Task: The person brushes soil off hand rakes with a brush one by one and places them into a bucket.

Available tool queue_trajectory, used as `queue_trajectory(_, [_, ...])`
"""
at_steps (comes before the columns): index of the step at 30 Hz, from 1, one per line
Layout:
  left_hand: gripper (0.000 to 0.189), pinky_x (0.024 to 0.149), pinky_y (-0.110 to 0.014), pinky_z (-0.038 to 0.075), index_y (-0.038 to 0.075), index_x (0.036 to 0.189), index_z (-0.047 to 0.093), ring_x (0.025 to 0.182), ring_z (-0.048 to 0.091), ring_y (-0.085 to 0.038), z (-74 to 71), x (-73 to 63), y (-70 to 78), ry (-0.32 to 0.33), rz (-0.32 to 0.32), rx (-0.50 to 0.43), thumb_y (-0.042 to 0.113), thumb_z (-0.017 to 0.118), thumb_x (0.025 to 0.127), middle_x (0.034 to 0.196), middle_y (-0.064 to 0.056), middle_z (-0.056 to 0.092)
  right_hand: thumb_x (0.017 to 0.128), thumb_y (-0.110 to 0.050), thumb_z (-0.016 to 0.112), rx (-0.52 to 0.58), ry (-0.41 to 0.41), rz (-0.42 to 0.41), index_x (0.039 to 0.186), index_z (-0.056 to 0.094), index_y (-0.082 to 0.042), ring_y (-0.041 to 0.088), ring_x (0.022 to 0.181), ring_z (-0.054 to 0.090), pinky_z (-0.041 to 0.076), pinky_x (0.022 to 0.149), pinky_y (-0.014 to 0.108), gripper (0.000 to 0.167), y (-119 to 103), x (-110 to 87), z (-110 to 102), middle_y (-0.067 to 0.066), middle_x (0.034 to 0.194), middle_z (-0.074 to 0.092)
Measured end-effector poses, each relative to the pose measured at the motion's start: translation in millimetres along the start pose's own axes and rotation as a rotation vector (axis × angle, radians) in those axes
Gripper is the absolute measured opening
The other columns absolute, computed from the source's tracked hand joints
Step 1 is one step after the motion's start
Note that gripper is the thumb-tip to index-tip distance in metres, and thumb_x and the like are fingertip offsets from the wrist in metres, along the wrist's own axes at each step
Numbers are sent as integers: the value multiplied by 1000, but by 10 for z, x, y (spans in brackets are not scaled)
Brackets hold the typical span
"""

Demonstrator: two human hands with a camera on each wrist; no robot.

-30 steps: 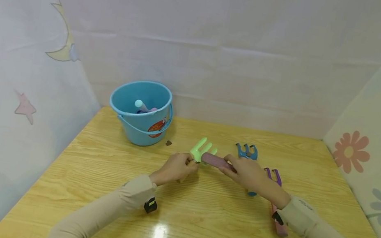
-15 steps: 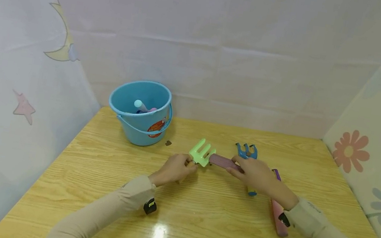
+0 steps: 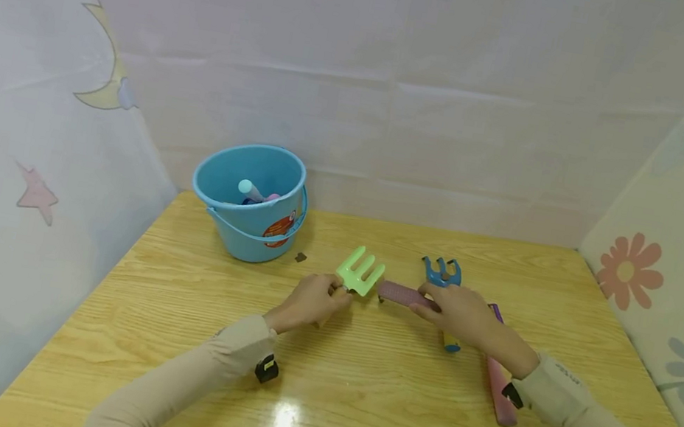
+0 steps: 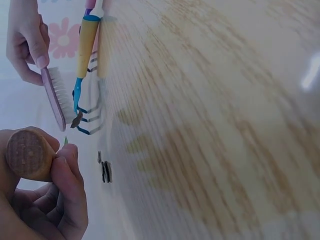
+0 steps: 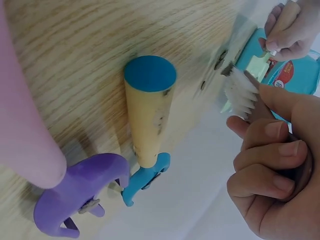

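Note:
In the head view, my left hand (image 3: 309,300) grips a small garden fork by its wooden handle (image 4: 29,154), and its light green tined head (image 3: 358,284) points away from me. My right hand (image 3: 463,316) holds a scrubbing brush (image 3: 399,295) with a mauve back; fingers curl round it in the right wrist view, where white bristles (image 5: 241,95) show. The brush's end lies just right of the fork head, apparently apart from it. Under my right hand lies a blue hand rake (image 3: 442,275) with a yellow handle (image 5: 147,117), partly hidden by the hand.
A light blue bucket (image 3: 252,229) with several things inside stands at the back left. A purple rake (image 5: 82,187) with a pink handle (image 3: 501,395) lies at the right, partly under my right forearm. A dark crumb (image 3: 301,257) lies near the bucket. Fabric walls surround the table.
My right hand has drawn the brush rightward, off the green fork head to beside it. The fork head has turned slightly and shows more fully. The left hand has barely moved.

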State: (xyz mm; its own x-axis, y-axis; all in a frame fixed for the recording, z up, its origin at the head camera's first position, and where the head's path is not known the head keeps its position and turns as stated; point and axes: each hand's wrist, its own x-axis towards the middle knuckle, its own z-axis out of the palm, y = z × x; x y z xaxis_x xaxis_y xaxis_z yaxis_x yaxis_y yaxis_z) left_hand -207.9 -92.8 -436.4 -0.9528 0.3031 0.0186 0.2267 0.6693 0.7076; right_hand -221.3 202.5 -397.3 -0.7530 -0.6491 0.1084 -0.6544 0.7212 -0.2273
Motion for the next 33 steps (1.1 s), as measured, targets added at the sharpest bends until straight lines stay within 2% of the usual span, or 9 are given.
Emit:
queue_trajectory(6, [25, 45, -22, 39, 12, 75, 58, 47, 48, -6, -23, -13, -13, 8, -15, 6, 26, 64, 94, 62, 3, 55, 100, -31, 59, 12, -36, 31, 113, 65, 2, 2, 51, 49, 43, 48, 24, 36, -9, 10, -25, -5, 69, 59])
queue_trajectory(11, [30, 43, -21, 36, 12, 71, 54, 44, 45, -5, -15, -36, -34, 0, -10, 4, 28, 64, 94, 58, 5, 51, 102, -28, 56, 9, -81, 55, 102, 66, 0, 5, 50, 48, 40, 47, 25, 30, -4, 14, -30, -6, 65, 53])
queue_trajectory(17, [33, 43, -20, 34, 13, 67, 50, 45, 43, -4, -2, -47, -27, 5, 14, 23, 28, 63, 94, 57, 6, 47, 103, -30, 53, 4, -79, 89, 99, 65, -1, 8, 49, 47, 38, 46, 26, 31, 31, 11, 1, -5, 62, 48])
queue_trajectory(24, [27, 42, -20, 38, 12, 73, 58, 46, 48, -5, 25, -49, 2, -3, 20, -2, 27, 65, 94, 61, 5, 54, 103, -28, 53, -1, -61, 115, 90, 61, -3, 10, 48, 46, 38, 45, 26, 29, 58, 40, 8, -3, 61, 47])
queue_trajectory(33, [28, 41, -20, 38, 11, 73, 57, 44, 48, -6, -10, -59, 19, -22, 13, -20, 27, 64, 96, 60, 3, 55, 104, -28, 52, 18, -63, 111, 98, 64, 1, 9, 48, 45, 38, 44, 23, 32, 36, 58, 28, -3, 62, 48])
